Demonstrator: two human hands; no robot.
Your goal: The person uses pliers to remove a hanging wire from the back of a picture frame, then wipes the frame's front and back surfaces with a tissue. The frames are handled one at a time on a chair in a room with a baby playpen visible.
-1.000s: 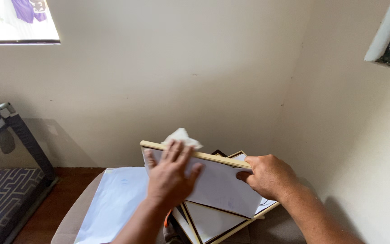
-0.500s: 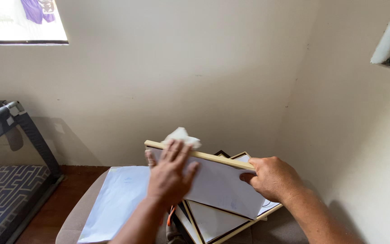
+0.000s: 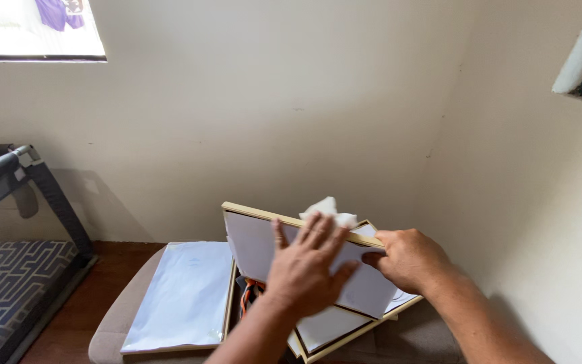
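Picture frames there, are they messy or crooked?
Yes. The framed pictures under the tilted frame lie crisscrossed at odd angles, not squared. A crumpled white tissue pokes above the left hand.
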